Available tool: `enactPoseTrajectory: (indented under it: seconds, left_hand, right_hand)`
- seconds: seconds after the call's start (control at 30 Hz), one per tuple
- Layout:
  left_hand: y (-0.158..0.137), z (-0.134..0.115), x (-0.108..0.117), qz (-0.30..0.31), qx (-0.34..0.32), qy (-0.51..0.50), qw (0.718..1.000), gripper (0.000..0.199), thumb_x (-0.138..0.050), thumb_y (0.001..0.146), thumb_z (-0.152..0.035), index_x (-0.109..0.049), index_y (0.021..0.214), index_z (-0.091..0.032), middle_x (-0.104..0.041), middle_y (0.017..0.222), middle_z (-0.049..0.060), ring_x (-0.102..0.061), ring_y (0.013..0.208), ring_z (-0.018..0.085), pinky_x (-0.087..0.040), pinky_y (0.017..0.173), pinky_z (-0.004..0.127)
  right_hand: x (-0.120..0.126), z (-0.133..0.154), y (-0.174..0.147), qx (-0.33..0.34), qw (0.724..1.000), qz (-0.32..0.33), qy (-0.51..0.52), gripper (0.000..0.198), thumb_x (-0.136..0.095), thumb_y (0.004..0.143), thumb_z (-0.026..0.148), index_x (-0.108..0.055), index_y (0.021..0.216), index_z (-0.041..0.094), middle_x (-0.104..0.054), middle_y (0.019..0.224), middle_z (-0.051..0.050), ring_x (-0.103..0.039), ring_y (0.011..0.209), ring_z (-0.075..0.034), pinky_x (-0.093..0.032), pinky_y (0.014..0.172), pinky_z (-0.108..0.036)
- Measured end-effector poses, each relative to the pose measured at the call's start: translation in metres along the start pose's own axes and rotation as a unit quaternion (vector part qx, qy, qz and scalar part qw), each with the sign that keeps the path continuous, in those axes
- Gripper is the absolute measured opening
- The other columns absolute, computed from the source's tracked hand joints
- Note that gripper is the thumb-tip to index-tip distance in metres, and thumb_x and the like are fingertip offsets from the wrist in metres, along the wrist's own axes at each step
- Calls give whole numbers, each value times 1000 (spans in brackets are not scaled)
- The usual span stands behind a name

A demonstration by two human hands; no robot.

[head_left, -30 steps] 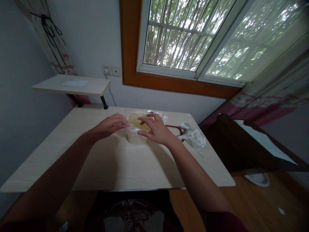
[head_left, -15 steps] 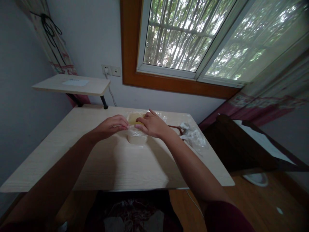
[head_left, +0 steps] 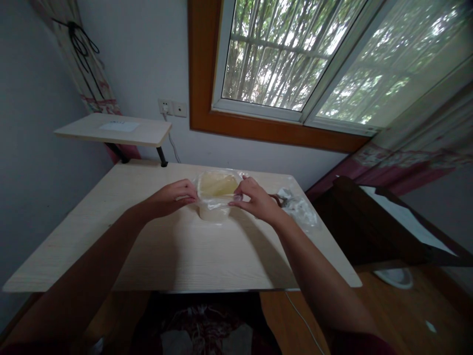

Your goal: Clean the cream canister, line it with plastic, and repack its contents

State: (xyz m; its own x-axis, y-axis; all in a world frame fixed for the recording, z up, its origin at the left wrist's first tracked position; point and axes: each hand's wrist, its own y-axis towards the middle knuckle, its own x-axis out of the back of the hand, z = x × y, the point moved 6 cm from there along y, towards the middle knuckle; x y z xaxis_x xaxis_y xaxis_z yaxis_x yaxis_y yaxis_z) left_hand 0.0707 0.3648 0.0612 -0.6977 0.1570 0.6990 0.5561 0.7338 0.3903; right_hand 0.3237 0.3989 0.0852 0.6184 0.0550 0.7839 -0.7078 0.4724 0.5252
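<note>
Near the far edge of the table (head_left: 218,261), head view: a clear tub (head_left: 214,214) stands upright on the wood, pale yellow showing at its top, clear film (head_left: 218,202) about its rim. Left hand (head_left: 175,195) at the tub's left side, fingers bunched, thumb and fingertips pinching the film's edge. Right hand (head_left: 255,198) at the right side, fingers curled over the film, thumb below them; cannot tell whether they pinch it. Just beyond, to the right: a brown loop (head_left: 275,198), partly hidden by the right hand, and a crumpled plastic bag (head_left: 301,209). Far left, a raised shelf (head_left: 151,134) bearing a sheet of paper (head_left: 118,126). Behind the table, a wood-framed window (head_left: 281,64), leaves beyond bars.
</note>
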Motion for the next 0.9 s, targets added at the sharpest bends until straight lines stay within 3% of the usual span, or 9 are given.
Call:
enactPoseTrajectory:
  seconds: [0.23,0.47,0.63,0.73,0.9]
  left_hand:
    - [-1,-5,-12,15,-16,4,1000,19,-56,99,-34,-71,94,-23,-66,99,8,-62,95,20,-48,86,31]
    - [-2,-3,-15,7,-9,59,998,20,-50,100,-34,-66,101,-22,-64,107,10,-61,102,21,-48,92,34]
    - [3,10,-11,-75,80,68,992,28,-46,101,-41,-64,108,-22,-65,107,7,-63,104,23,-47,96,36]
    - [5,14,-10,-132,133,67,980,35,-44,101,-43,-62,122,-22,-65,116,8,-65,103,23,-48,98,37]
    - [16,19,-14,-172,142,38,974,44,-47,100,-43,-57,138,-23,-61,138,9,-60,122,25,-42,110,40]
  right_hand:
    - [-9,-1,-34,3,997,-41,-69,13,-58,98,33,-69,96,27,-68,94,-4,-60,99,-23,-34,118,-56]
    - [-24,-16,-59,-35,991,-68,-106,14,-66,95,38,-70,96,25,-73,96,-5,-61,99,-24,-37,115,-56]
    - [-17,-19,-57,-79,988,-115,-65,20,-56,100,35,-71,102,23,-73,97,-7,-57,109,-27,-40,111,-53]
    - [-11,-24,-51,-127,981,-138,-47,27,-48,103,35,-71,110,23,-74,99,-8,-56,108,-28,-46,100,-48]
    - [-16,-34,-36,-186,977,-94,-39,39,-42,106,41,-67,127,20,-77,91,-7,-57,96,-28,-48,88,-43]
